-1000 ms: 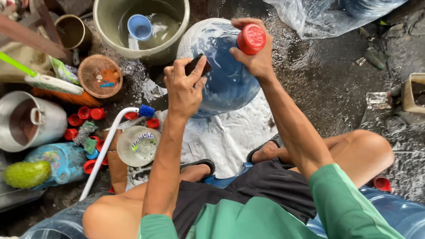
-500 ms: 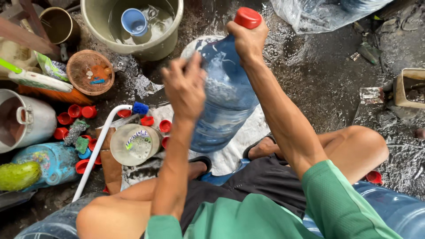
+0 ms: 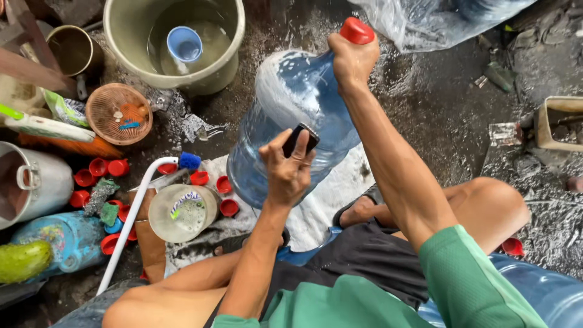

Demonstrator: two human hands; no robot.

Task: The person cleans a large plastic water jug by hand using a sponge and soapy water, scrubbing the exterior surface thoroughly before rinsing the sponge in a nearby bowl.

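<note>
A large blue water jug (image 3: 291, 115) with a red cap (image 3: 356, 30) lies tilted on a white cloth (image 3: 322, 206), its neck up and to the right. My right hand (image 3: 351, 61) grips the jug's neck just under the cap. My left hand (image 3: 288, 167) holds a small dark pad (image 3: 299, 138) pressed against the jug's side. I squat over the wet ground, with a sandalled foot (image 3: 358, 209) beside the jug's base.
A big bucket (image 3: 234, 36) of water with a blue cup (image 3: 184, 44) stands at the top. Several red caps (image 3: 97, 167) lie scattered at the left, near a woven basket (image 3: 118, 112), a metal pot (image 3: 33, 182), a white pipe (image 3: 130, 222) and a plastic tub (image 3: 179, 212). Another blue jug (image 3: 534, 291) sits lower right.
The jug has swung from facing bottom-up to lying on its side, neck raised to the right. My left hand slid down its side with the pad.
</note>
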